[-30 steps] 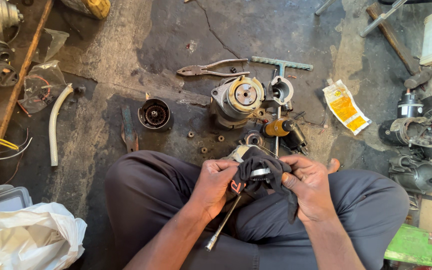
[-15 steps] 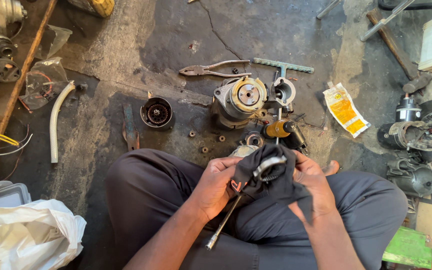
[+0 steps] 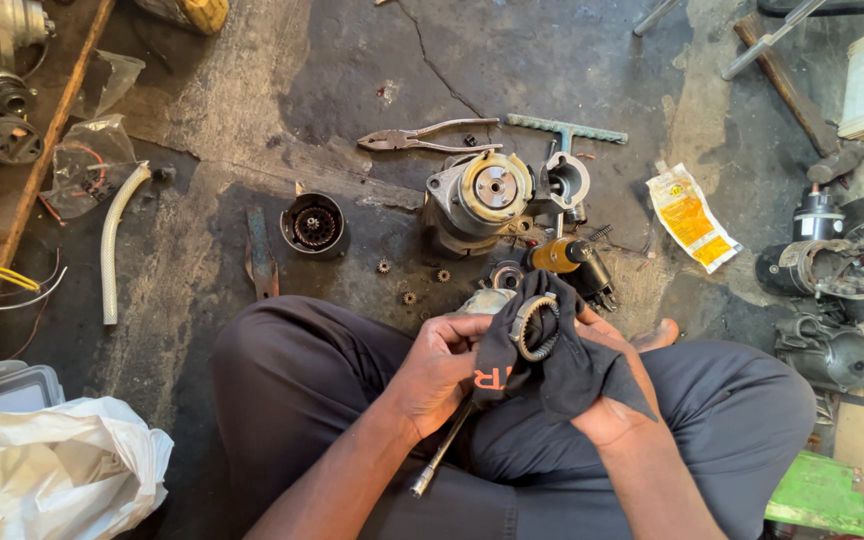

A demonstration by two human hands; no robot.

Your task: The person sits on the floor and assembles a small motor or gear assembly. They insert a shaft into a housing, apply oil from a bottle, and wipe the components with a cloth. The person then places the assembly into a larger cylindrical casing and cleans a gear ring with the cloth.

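1. Far left of the hands, a white bag (image 3: 47, 470) lies on the floor, with a pale hose (image 3: 117, 240) beyond it.
2. Up and left of the grip, a round housing (image 3: 313, 226) stands on the concrete, and small gears (image 3: 385, 266) lie scattered nearer the knees.
3. The left hand (image 3: 439, 370) is closed around the black rag's (image 3: 562, 370) edge, and a socket driver (image 3: 442, 455) slants down below it.
4. The ring gear (image 3: 535, 327) sits on the rag, between both hands.
5. The right hand (image 3: 607, 405) cups the rag from beneath, its fingers mostly covered.
6. Just above the grip stands a motor body (image 3: 477, 200), with pliers (image 3: 422, 137) beyond it.
7. Far right lie dark starter motors (image 3: 832, 270).
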